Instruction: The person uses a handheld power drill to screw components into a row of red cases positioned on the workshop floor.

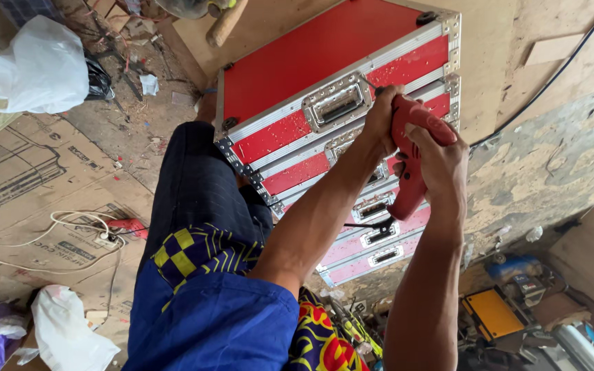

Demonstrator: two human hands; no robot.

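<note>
- Blue cloth of the person's sleeve (214,323) fills the bottom edge, nearest the lens, with a yellow-and-navy checked patch just above it and dark trousers over a bent knee.
- Both forearms reach up from there to a red power drill (410,154).
- Right hand (441,161) is closed round the drill's smooth red plastic body, fingers wrapped over its top.
- Left hand (379,124) is closed round the drill's front end, just behind the bit; its fingers are mostly hidden behind the tool.
- Long axis of the drill runs from lower right to upper left in the picture, nose pointing at the side of the red case (331,75).
- Bit tip is too small and shaded to make out where it meets the case.
- Case is a boxy trunk of pebbled red panels edged in ribbed silver metal, with recessed metal handles (338,103) and riveted corners; similar red cases are stacked against it.
- A thin black rod (366,225) sticks out below the drill; what it belongs to is unclear.
- Around lie flattened cardboard (29,178), a white plastic bag (32,69), a white cable (70,227) and a yellow-topped box (493,312) partly cut off.
</note>
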